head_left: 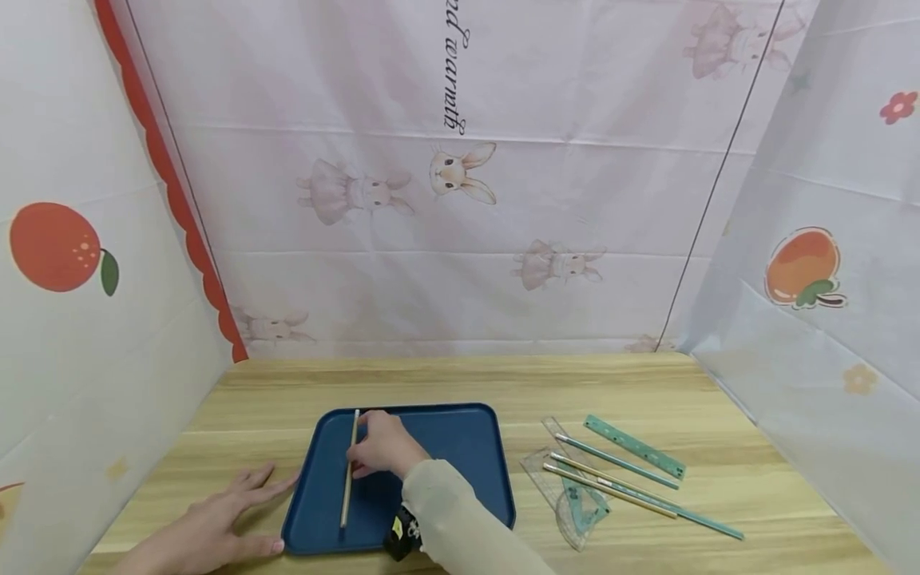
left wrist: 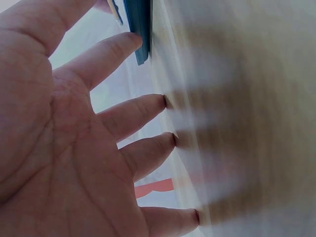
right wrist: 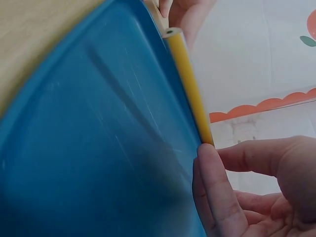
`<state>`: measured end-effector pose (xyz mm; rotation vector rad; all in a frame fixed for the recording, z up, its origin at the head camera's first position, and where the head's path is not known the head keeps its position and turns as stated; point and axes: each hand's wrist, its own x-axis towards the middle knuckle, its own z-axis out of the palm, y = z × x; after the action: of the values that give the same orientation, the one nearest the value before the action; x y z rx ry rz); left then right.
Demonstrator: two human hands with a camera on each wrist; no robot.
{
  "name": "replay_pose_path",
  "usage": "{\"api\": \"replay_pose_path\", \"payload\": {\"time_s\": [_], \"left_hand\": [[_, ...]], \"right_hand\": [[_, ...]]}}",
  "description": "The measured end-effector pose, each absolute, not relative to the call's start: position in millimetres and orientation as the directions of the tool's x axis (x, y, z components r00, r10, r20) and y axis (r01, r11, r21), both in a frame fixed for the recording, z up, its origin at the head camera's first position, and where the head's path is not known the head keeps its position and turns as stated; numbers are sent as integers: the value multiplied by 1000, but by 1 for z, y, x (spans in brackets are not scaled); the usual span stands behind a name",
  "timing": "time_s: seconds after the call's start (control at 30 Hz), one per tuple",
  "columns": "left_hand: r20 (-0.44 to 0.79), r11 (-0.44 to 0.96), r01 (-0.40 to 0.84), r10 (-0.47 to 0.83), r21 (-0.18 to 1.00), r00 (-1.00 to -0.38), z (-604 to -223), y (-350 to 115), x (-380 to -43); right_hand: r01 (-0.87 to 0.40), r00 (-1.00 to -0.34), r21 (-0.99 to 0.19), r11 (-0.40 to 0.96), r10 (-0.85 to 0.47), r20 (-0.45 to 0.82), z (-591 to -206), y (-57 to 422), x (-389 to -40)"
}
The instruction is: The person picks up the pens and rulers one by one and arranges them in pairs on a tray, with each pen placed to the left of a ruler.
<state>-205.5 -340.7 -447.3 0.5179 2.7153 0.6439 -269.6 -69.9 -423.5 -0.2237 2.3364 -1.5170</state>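
Note:
Over the left part of a blue tray [head_left: 453, 447], my right hand [head_left: 386, 444] pinches a yellow pencil [head_left: 347, 497] between thumb and fingers. The right wrist view shows the pencil's flat, unsharpened end [right wrist: 172, 32] pointing away from the hand, and its shadow falls on the tray floor. My left hand [head_left: 208, 523] lies to the left of the tray with its fingers spread. In the left wrist view one fingertip [left wrist: 134, 40] is right at the tray's edge, while other fingertips meet the tabletop. Nothing is in the left palm.
Right of the tray lie several more pencils [head_left: 618, 461], some yellow and some green, partly over a clear set square [head_left: 539, 471] and a green triangle [head_left: 584, 503]. A green ruler [head_left: 636, 447] lies behind them. Printed cloth walls [head_left: 460, 303] enclose the wooden table [head_left: 273, 391].

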Motion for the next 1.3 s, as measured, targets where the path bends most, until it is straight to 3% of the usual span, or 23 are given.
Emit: {"api": "replay_pose_path", "payload": {"time_s": [0.97, 1.3], "left_hand": [[-228, 833, 280, 425, 477, -876, -452, -342, -213], [-233, 833, 269, 419, 484, -878, -455, -345, -213]], "right_hand": [[41, -960, -807, 590, -199, -195, -425, -110, -258], [80, -934, -832, 550, -249, -255, -422, -114, -257]]}}
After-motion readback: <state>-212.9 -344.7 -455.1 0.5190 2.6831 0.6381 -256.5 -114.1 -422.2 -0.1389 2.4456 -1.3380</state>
